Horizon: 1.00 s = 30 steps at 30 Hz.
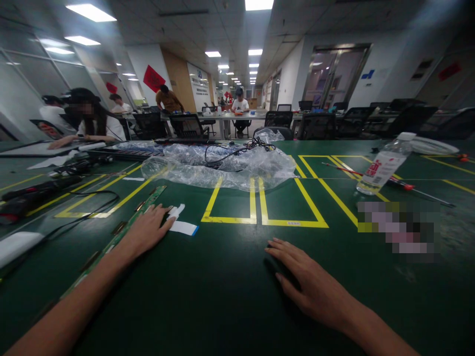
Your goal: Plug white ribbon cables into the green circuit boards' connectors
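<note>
My left hand (148, 230) lies over a long, narrow green circuit board (115, 241), fingers stretched forward. Its thumb and fingertips touch or nearly touch a white flat ribbon cable (184, 227) with a blue end, which looks bent beside the thumb. Part of the board is hidden under my left hand and forearm. Over the green tabletop (226, 277) to the right, my right hand (308, 277) has its fingers extended and thumb apart, holding nothing. Whether it rests on the surface I cannot tell.
Clear plastic wrap (230, 168) and black cables (260, 144) lie ahead. A bottle (384, 165) stands at right by a screwdriver (419, 191); a blurred patch lies nearer. Black tools (44, 193) and a thin cable are at left. A person (100, 121) sits across the table.
</note>
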Available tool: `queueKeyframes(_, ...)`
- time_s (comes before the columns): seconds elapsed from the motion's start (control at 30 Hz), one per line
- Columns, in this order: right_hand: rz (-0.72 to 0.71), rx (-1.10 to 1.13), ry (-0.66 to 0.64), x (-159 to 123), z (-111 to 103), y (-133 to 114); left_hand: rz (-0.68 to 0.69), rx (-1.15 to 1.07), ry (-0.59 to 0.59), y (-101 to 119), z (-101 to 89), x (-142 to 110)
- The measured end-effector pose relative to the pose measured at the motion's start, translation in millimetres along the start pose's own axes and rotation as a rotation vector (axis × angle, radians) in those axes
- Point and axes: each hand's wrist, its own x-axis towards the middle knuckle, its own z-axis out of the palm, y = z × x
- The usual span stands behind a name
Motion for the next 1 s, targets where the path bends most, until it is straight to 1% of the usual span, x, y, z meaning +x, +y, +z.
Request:
queueKeyframes(0.07, -0.006, 0.002, 0.007, 0, 1, 1, 0.107, -0.018, -0.041, 21, 0.4, -7)
queueKeyframes(0.13, -0.003, 0.001, 0.002, 1, 1, 1, 0.243, -0.055, -0.09, 49, -0.3, -18)
queueKeyframes(0.27, 0.008, -0.039, -0.015, 2, 1, -3, 0.612, -0.212, -0.153, 110, -7.0, -53)
queueKeyframes(0.33, -0.001, -0.05, -0.025, 3, 1, -6, 0.759, -0.265, -0.174, 136, -10.9, -71)
queueKeyframes(0.4, -0.018, -0.053, -0.044, 3, 2, -10, 0.837, -0.271, -0.182, 153, -12.7, -84)
queueKeyframes(0.47, -0.032, -0.051, -0.065, 3, 3, -12, 0.839, -0.248, -0.163, 157, -11.7, -84)
queueKeyframes(0.5, -0.036, -0.047, -0.078, 3, 3, -13, 0.803, -0.229, -0.14, 153, -10.1, -80)
queueKeyframes(0.53, -0.039, -0.039, -0.089, 3, 2, -14, 0.734, -0.199, -0.111, 145, -8.0, -73)
queueKeyframes(0.57, -0.041, -0.028, -0.1, 3, 2, -14, 0.627, -0.151, -0.077, 133, -5.6, -63)
queueKeyframes(0.63, -0.043, -0.009, -0.118, 2, 0, -14, 0.343, -0.021, -0.016, 99, -1.2, -41)
queueKeyframes(0.67, -0.04, -0.005, -0.125, 2, -1, -13, 0.163, 0.057, 0.009, 78, 0.3, -31)
queueKeyframes(0.7, -0.035, -0.006, -0.13, 1, -2, -13, 0.043, 0.086, 0.029, 57, 1.3, -22)
queueKeyframes(0.77, -0.019, -0.014, -0.134, 1, -3, -12, -0.124, 0.111, 0.036, 19, 1.8, -9)
queueKeyframes(0.83, -0.005, -0.022, -0.129, 0, -2, -12, -0.213, 0.11, -0.003, -7, 2.0, -2)
queueKeyframes(0.87, 0.001, -0.025, -0.126, 0, -2, -12, -0.231, 0.106, -0.026, -15, 2.4, -1)
queueKeyframes(0.93, 0.009, -0.031, -0.129, -1, -1, -12, -0.222, 0.095, -0.066, -19, 4.2, 0)
queueKeyframes(1.0, 0.016, -0.038, -0.136, 0, -1, -12, -0.185, 0.085, -0.089, -12, 6.2, -1)
